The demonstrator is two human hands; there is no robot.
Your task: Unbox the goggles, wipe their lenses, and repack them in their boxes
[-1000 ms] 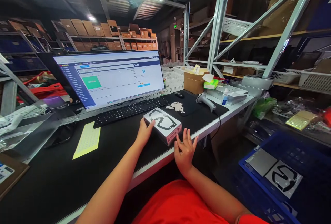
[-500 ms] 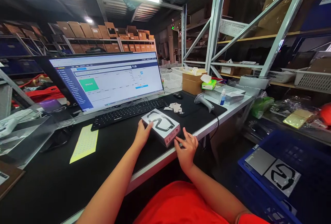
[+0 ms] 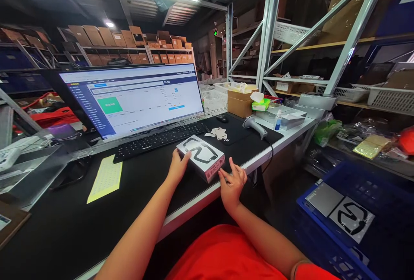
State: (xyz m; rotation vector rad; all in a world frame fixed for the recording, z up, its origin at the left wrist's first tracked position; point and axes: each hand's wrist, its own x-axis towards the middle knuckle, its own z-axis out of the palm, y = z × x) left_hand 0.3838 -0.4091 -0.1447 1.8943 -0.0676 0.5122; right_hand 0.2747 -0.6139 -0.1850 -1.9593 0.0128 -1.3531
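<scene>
While the thumb of the left hand [image 3: 177, 168] lies over the top of the white box [image 3: 201, 155] and its fingers bend along the left end, that grip is clamped on the box. The right hand [image 3: 233, 185] has its grip apart, fingers spread and a little curled, beside the box's end with red print; whether a fingertip touches there, I cannot tell. The box rests on the worktop [image 3: 191, 209], close to the front edge, its black strap-like picture facing up.

Just beyond it lie some paper scraps [image 3: 218, 133], and a black keyboard [image 3: 155, 144] runs in front of the lit monitor [image 3: 139, 103]. To the left is a yellow-edged sheet [image 3: 105, 180]. On the right, a hand scanner [image 3: 256, 128] lies with its cable hanging over the edge, near a black mouse [image 3: 221, 118] and a small blue bottle [image 3: 278, 122]. Behind these stand a cardboard box [image 3: 239, 103] and a green tissue pack [image 3: 261, 105]. Low at the right, a blue crate [image 3: 318, 228] contains a similar flat box [image 3: 352, 221].
</scene>
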